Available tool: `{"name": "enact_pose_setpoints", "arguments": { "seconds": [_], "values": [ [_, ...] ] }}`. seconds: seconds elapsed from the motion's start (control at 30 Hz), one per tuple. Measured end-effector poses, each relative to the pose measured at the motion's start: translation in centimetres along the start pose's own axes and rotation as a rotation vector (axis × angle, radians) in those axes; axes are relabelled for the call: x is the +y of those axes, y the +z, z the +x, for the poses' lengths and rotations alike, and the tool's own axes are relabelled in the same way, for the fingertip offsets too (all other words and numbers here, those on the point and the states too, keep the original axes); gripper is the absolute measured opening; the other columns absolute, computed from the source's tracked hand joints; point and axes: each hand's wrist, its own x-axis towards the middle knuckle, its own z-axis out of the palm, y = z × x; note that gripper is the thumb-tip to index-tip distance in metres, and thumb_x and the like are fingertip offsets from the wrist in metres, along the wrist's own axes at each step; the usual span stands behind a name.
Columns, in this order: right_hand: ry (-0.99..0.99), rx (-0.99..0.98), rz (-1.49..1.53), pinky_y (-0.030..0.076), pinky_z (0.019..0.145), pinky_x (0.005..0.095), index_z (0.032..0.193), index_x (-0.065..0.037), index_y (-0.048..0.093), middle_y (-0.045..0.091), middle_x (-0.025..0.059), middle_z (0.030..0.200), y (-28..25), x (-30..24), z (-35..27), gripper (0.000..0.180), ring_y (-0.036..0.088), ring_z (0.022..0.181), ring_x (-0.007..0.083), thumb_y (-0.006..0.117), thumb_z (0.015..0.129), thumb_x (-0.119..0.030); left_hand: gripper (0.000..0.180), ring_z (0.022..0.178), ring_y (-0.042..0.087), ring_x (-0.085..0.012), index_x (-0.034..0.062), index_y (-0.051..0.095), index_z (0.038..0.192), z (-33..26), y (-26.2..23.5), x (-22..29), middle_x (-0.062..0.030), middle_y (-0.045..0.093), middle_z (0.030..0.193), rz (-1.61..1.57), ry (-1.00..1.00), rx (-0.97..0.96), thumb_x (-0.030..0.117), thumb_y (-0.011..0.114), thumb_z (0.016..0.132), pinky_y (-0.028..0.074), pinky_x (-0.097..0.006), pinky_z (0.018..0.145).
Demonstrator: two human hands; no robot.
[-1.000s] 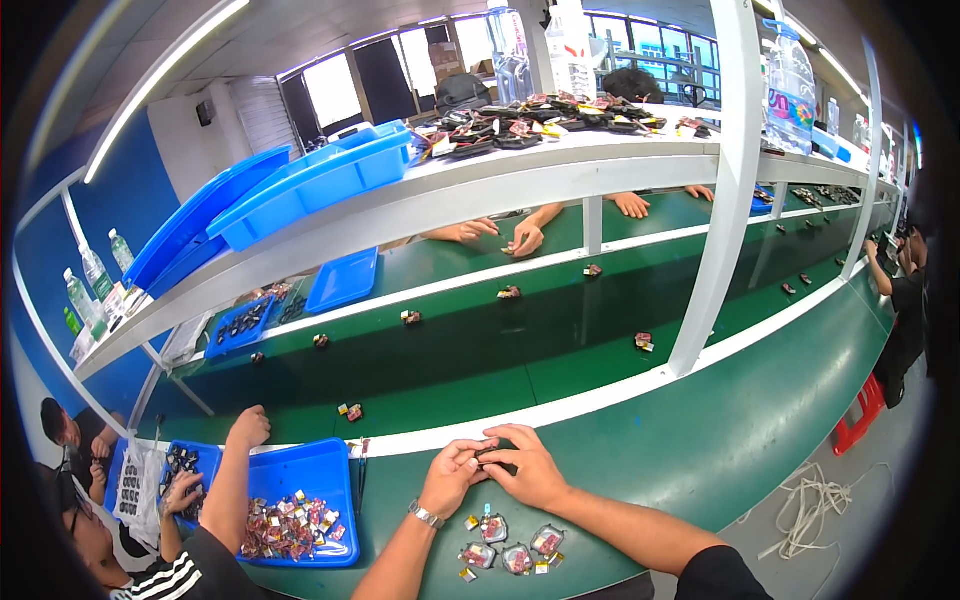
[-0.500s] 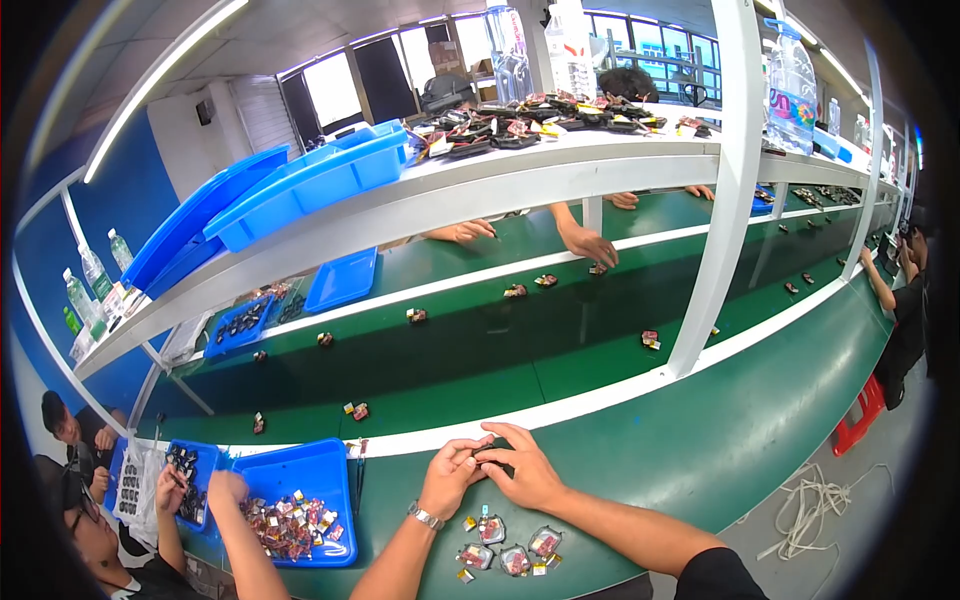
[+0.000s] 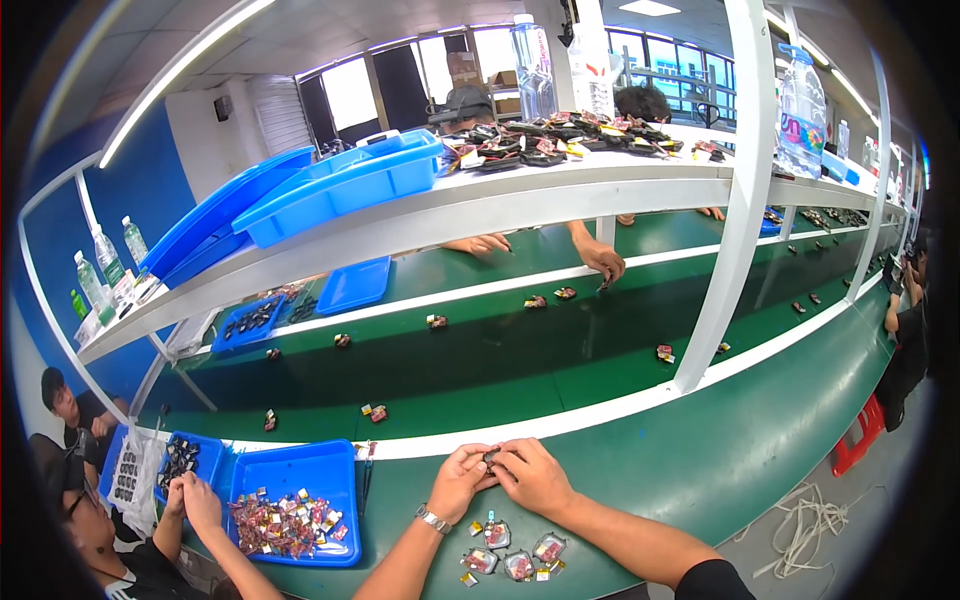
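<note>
My left hand (image 3: 462, 484), with a metal wristwatch (image 3: 433, 518) on that wrist, and my right hand (image 3: 534, 478) meet over the green tabletop. Their fingers pinch a small dark casing (image 3: 491, 459) between them, mostly covered by the fingertips. Just below my hands lies a cluster of several small rounded casings (image 3: 518, 566) with reddish circuit boards inside. Small yellow-and-white pieces (image 3: 469, 579) lie beside them. Left of my left forearm stands a blue tray (image 3: 345, 470) with a heap of small reddish boards (image 3: 285, 527).
Beyond a white rail (image 3: 590, 405), a green conveyor (image 3: 520, 380) carries scattered small assemblies. A white post (image 3: 725, 250) rises at right, bearing a shelf with bottles and blue trays (image 3: 340, 190). A co-worker's hands (image 3: 195, 503) work at left; another hand (image 3: 603, 262) reaches over the far side.
My fingers have closed in around the dark casing, and my right hand has drawn its raised fingers down. The co-worker at left has brought both hands together. The view has shifted slightly.
</note>
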Motion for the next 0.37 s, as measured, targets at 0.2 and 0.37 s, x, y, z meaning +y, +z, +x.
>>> {"name": "enact_pose_setpoints", "arguments": {
  "seconds": [0.2,0.37],
  "values": [
    [-0.013,0.006,-0.038,0.053,0.073,0.034,0.09,-0.004,0.064,0.059,0.0075,0.097,-0.13,-0.04,0.12,0.014,0.059,0.086,0.0254,0.07,0.078,-0.008,0.025,0.108,0.061,-0.0175,0.0017,0.047,0.122,0.13,-0.01,-0.16,-0.011,0.06,0.12,0.02,-0.013,-0.004,0.003,0.048,0.098,0.053,-0.033,0.092],
    [0.003,0.003,-0.046,0.053,0.072,0.0337,0.09,-0.004,0.065,0.058,0.0072,0.096,-0.11,-0.08,0.24,0.013,0.059,0.085,0.0251,0.07,0.078,-0.008,0.026,0.109,0.061,-0.0175,0.001,0.046,0.124,0.12,-0.01,-0.21,-0.0121,0.059,0.123,0.057,-0.016,-0.002,0.002,0.046,0.098,0.053,-0.031,0.092]
  ]
}}
